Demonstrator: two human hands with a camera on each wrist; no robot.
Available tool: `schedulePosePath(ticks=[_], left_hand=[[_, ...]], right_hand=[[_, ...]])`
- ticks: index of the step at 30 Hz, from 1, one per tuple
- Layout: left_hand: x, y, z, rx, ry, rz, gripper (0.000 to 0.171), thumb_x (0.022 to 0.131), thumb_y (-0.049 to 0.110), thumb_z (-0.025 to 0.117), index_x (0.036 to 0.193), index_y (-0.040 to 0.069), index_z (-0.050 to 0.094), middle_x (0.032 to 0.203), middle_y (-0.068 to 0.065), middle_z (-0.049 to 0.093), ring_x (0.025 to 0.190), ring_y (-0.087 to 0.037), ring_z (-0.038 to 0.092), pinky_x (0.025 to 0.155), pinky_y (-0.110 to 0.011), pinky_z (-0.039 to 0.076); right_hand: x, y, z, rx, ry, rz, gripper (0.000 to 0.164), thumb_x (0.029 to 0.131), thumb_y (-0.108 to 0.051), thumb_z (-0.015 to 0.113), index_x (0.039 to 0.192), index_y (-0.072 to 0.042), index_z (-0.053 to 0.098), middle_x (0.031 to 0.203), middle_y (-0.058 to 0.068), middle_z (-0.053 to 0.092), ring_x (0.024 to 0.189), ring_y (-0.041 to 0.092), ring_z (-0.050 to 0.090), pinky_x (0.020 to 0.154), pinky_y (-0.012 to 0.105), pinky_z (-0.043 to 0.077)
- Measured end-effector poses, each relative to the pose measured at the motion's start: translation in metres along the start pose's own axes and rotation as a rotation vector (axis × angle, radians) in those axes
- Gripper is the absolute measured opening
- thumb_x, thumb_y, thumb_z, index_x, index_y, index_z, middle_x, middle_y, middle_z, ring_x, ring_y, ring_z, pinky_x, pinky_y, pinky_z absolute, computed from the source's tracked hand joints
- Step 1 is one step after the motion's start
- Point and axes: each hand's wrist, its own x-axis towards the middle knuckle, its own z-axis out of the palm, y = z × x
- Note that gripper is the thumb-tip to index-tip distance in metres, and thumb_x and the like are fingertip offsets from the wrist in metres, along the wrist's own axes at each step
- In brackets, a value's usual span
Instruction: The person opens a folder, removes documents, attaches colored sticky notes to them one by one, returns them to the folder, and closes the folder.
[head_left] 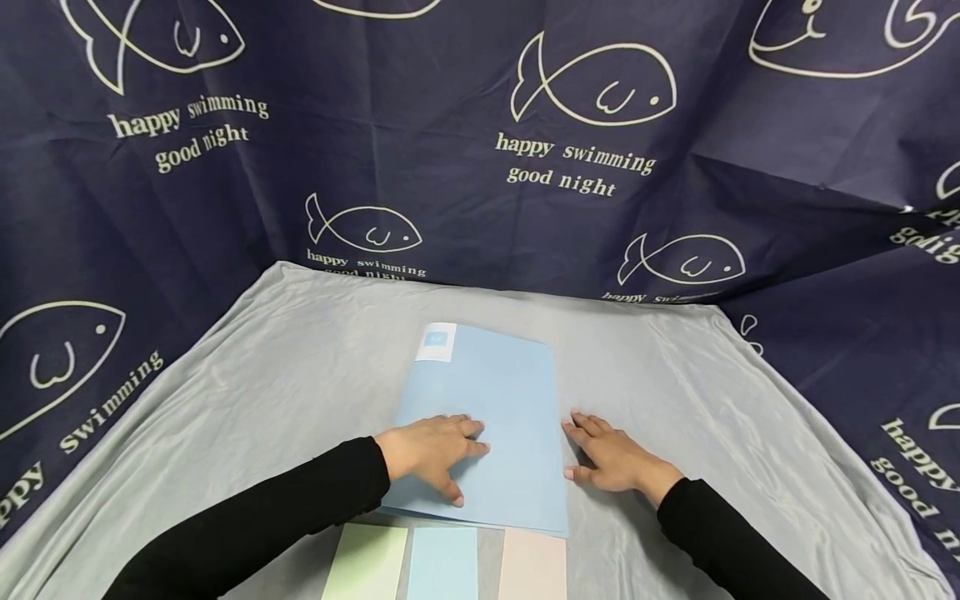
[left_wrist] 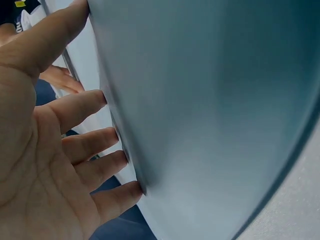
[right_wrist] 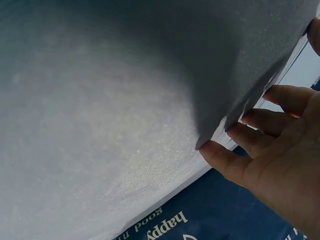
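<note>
A light blue file folder (head_left: 510,392) lies closed on the grey cloth, with a white label (head_left: 434,342) at its upper left corner. My left hand (head_left: 438,454) rests on the folder's cover, fingers spread and pointing right. In the left wrist view the fingertips (left_wrist: 134,190) press on the blue cover. To the right of the folder, my right hand (head_left: 611,457) rests with spread fingers on the cloth, close beside the folder's right edge. The right wrist view shows its fingertips (right_wrist: 207,149) on the grey cloth (right_wrist: 125,110).
Below the folder's near edge lie a green sheet (head_left: 366,562), a blue sheet (head_left: 442,564) and a pink sheet (head_left: 534,567), side by side and cut off by the frame. A dark blue curtain (head_left: 465,150) with fish drawings hangs behind and beside the table.
</note>
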Motion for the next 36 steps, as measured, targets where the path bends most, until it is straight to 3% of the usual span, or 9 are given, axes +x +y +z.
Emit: schedulePosePath(ticks=[16, 23, 30, 36], left_hand=[[0.003, -0.003, -0.004, -0.004, 0.015, -0.036, 0.078, 0.078, 0.050, 0.078, 0.145, 0.023, 0.049, 0.157, -0.004, 0.037, 0.146, -0.024, 0.034, 0.117, -0.038, 0.032], [0.000, -0.008, -0.007, -0.039, 0.061, -0.001, 0.076, 0.077, 0.049, 0.079, 0.143, 0.023, 0.051, 0.155, -0.004, 0.039, 0.144, -0.024, 0.037, 0.113, -0.041, 0.038], [-0.004, -0.016, -0.011, -0.126, 0.165, 0.050, 0.065, 0.082, 0.043, 0.076, 0.139, 0.019, 0.056, 0.153, -0.008, 0.043, 0.143, -0.025, 0.039, 0.110, -0.048, 0.040], [-0.004, -0.019, -0.007, -0.154, 0.275, 0.106, 0.056, 0.087, 0.041, 0.071, 0.136, 0.017, 0.060, 0.149, -0.013, 0.047, 0.139, -0.028, 0.044, 0.109, -0.049, 0.041]], right_hand=[[0.009, -0.003, -0.004, 0.013, 0.010, 0.004, 0.073, 0.091, -0.036, 0.068, 0.144, 0.006, 0.042, 0.156, 0.030, 0.027, 0.142, 0.048, 0.029, 0.105, 0.066, 0.033], [0.010, -0.006, -0.009, 0.000, 0.015, -0.012, 0.072, 0.090, -0.033, 0.069, 0.143, 0.008, 0.042, 0.155, 0.032, 0.027, 0.141, 0.050, 0.030, 0.105, 0.066, 0.034], [0.015, -0.013, -0.022, -0.109, 0.142, -0.085, 0.053, 0.091, -0.014, 0.063, 0.136, 0.009, 0.050, 0.149, 0.035, 0.035, 0.134, 0.051, 0.040, 0.099, 0.067, 0.038], [0.018, -0.017, -0.027, -0.204, 0.329, -0.061, 0.038, 0.094, -0.012, 0.055, 0.129, 0.003, 0.059, 0.144, 0.031, 0.046, 0.128, 0.046, 0.050, 0.096, 0.068, 0.040]])
